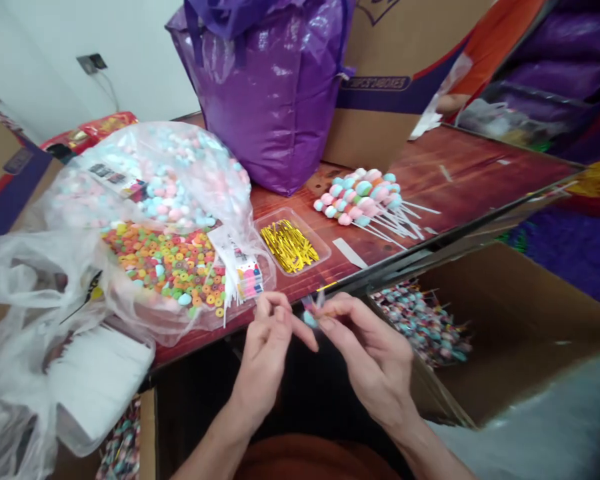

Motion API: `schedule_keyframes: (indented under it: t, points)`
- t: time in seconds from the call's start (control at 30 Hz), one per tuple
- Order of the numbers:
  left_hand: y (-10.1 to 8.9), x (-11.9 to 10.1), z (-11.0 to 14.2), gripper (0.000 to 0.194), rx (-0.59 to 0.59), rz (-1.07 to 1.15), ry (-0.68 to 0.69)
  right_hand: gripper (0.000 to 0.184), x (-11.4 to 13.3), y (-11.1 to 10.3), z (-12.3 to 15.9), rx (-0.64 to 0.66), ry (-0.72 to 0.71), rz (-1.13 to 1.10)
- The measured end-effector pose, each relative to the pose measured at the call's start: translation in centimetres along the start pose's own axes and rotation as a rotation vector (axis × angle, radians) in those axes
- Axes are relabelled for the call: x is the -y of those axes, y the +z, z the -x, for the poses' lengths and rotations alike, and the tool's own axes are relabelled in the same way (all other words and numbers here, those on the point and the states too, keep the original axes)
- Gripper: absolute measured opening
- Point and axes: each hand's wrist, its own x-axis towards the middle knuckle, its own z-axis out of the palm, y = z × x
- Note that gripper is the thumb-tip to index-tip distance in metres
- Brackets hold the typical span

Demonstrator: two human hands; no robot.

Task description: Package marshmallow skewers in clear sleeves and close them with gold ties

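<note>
My right hand (pixel 373 357) is closed, pinching a small wrapped marshmallow candy (pixel 310 319) between thumb and forefinger. Pale blue shows through its clear film, which is blurred. A gold twist tie (pixel 327 287) shows just above those fingertips; whether it touches the wrapper I cannot tell. Left of the candy is my left hand (pixel 270 347), its fingers curled in toward the thumb and one finger reaching toward the candy. Anything inside its grip is hidden. Beyond both hands, a clear plastic tray (pixel 325 250) holds a pile of gold twist ties (pixel 290 247).
Marshmallow sticks (pixel 363 197) lie stacked on the red-brown table (pixel 460 173). At left are a bag of marshmallows (pixel 170 193), fruit-coloured rings (pixel 165 260) and a tub of white sticks (pixel 100 380). Behind stands a purple bag (pixel 265 93). An open carton (pixel 510 327) holds finished-looking pieces at lower right.
</note>
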Motion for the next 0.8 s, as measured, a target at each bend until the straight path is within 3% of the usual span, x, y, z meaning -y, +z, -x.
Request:
schedule_keyframes:
  t: [0.1, 0.17, 0.27, 0.37, 0.43, 0.5, 0.6, 0.7, 0.8]
  points:
    - [0.0, 0.0, 0.3, 0.05, 0.087, -0.169, 0.004, 0.013, 0.6, -0.3, 0.2, 0.019, -0.115, 0.022]
    - [0.0, 0.2, 0.2, 0.046, 0.131, -0.15, -0.032, 0.013, 0.5, -0.1, 0.6, 0.016, -0.108, 0.003]
    - [0.2, 0.6, 0.0, 0.03, 0.128, -0.09, -0.092, 0.018, -0.4, 0.2, 1.8, 0.048, 0.099, -0.084]
    - [0.3, 1.3, -0.4, 0.015, 0.072, -0.237, 0.013, 0.02, -1.6, 0.6, 3.3, 0.09, 0.331, -0.151]
    - [0.0, 1.4, -1.3, 0.01, 0.131, -0.407, 0.159, 0.019, -2.6, 0.5, 4.1, -0.031, 0.415, -0.181]
    - [-1.0, 1.2, -2.9, 0.011, 0.154, -0.587, 0.303, 0.02, -4.1, -0.6, 4.5, -0.297, 0.45, -0.243]
    - [-3.3, 0.6, -6.0, 0.018, -0.161, -0.925, 0.434, 0.024, -7.5, -4.4, 3.7, -0.683, 0.525, -0.392]
    - [-5.4, 0.2, -8.9, 0.02, -0.311, -1.215, 0.384, 0.016, -11.2, -8.7, 2.3, -0.84, 0.698, -0.497]
    - [-6.4, 0.1, -10.4, 0.008, -0.35, -1.308, 0.322, 0.009, -12.6, -9.8, 1.5, -0.849, 0.712, -0.484]
